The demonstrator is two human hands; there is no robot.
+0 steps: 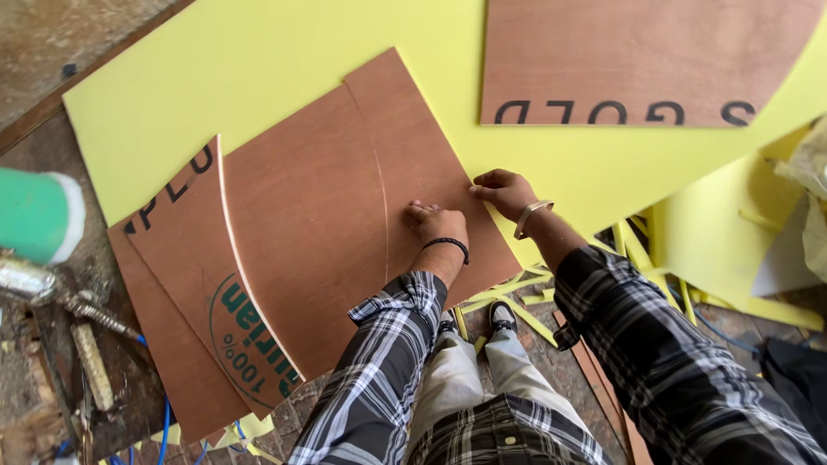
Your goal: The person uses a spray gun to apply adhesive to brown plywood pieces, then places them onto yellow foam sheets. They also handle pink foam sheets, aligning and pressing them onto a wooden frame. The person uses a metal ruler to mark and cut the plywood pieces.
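Several overlapping brown plywood pieces (319, 215) lie on a large yellow sheet (258, 60). The top piece has a thin curved line scored across it. My left hand (439, 226), with a black wristband, presses knuckles-down on the plywood next to that line. At the board's right edge, where it meets the yellow sheet, rests my right hand (506, 191) with a metal bangle, fingers curled. Whether either hand holds a small tool is hidden.
Another brown plywood panel (637, 60) lies at the top right. Yellow offcut strips (517, 301) litter the floor by my shoes (501, 315). A green and white cylinder (39, 215), metal tools (77, 319) and blue cord (164, 426) sit at left.
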